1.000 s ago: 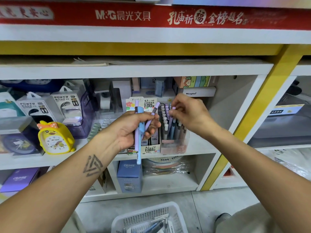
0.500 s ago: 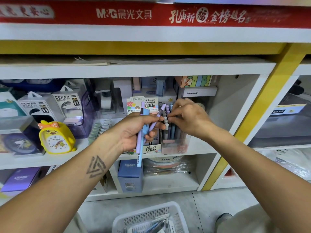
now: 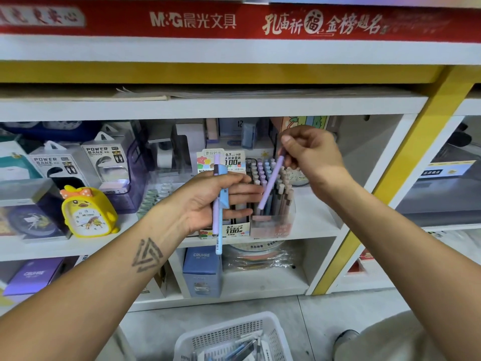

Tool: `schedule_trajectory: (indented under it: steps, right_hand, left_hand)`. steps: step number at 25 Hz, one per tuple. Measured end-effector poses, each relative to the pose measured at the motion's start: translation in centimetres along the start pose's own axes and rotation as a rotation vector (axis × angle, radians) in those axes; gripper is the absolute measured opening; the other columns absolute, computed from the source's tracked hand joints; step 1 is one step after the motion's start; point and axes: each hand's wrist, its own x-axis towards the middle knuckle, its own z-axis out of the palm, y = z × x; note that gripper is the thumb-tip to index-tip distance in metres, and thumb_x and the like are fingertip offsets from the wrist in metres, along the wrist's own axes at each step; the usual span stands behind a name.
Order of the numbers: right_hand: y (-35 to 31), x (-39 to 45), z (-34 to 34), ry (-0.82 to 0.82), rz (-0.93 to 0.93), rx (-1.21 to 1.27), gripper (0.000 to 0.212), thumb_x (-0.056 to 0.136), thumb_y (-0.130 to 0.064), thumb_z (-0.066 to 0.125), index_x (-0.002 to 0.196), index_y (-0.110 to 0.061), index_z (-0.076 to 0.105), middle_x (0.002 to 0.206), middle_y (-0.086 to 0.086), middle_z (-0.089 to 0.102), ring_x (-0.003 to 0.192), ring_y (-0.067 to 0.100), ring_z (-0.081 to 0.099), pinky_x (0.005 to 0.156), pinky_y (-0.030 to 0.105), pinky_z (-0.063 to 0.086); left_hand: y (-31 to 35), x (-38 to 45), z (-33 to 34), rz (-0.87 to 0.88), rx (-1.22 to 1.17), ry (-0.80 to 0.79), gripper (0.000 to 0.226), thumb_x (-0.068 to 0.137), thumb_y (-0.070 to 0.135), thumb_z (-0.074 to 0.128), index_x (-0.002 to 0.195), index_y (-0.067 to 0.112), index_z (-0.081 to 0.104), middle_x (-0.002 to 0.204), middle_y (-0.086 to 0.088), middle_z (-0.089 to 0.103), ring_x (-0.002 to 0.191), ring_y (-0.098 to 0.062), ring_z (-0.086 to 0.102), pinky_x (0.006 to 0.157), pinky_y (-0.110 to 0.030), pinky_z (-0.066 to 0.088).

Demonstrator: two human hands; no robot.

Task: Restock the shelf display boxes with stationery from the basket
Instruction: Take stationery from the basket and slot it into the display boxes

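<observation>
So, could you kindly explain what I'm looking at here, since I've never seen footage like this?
There is no machine: a person wears a camera on the head, so you look down along both forearms at a shop shelf. The left hand holds two pens, one lilac, one blue. The right hand pinches a lilac pen above a clear display box full of upright pens. Left of that stand power bank packs and a yellow duck clock. On the floor below is a white basket with more stationery.
</observation>
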Motion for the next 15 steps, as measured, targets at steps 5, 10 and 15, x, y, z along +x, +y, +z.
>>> schedule_trajectory:
  steps: [5, 10, 15]
  right_hand:
    - [1.1, -1.2, -0.1, -0.127, -0.183, -0.491, 0.012, 0.095, -0.019, 0.067, 0.095, -0.029, 0.061, 0.082, -0.004, 0.07, 0.07, 0.009, 0.069, 0.068, 0.036, 0.062]
    - [2.7, -2.2, 0.0, -0.279, -0.259, -0.633, 0.011, 0.095, -0.024, 0.067, 0.091, -0.028, 0.058, 0.076, -0.008, 0.069, 0.071, 0.004, 0.068, 0.073, 0.042, 0.059]
    - [3.1, -2.1, -0.1, -0.356, -0.259, -0.607, 0.014, 0.093, -0.022, 0.069, 0.088, -0.028, 0.058, 0.073, -0.004, 0.069, 0.071, 0.006, 0.068, 0.073, 0.04, 0.058]
  left_hand:
    - [-0.1, 0.2, -0.5, -0.006, 0.051, 0.133, 0.014, 0.089, 0.016, 0.069, 0.078, 0.012, 0.063, 0.06, -0.003, 0.051, 0.039, -0.009, 0.037, 0.036, -0.017, 0.03]
    - [0.1, 0.1, -0.1, -0.07, 0.058, 0.03, 0.025, 0.087, 0.011, 0.062, 0.065, 0.017, 0.054, 0.061, -0.001, 0.044, 0.044, -0.009, 0.031, 0.037, -0.017, 0.024]
    - [0.3, -0.2, 0.3, -0.092, 0.013, -0.007, 0.007, 0.083, 0.013, 0.049, 0.076, 0.012, 0.047, 0.067, -0.007, 0.047, 0.051, -0.015, 0.037, 0.039, -0.019, 0.027]
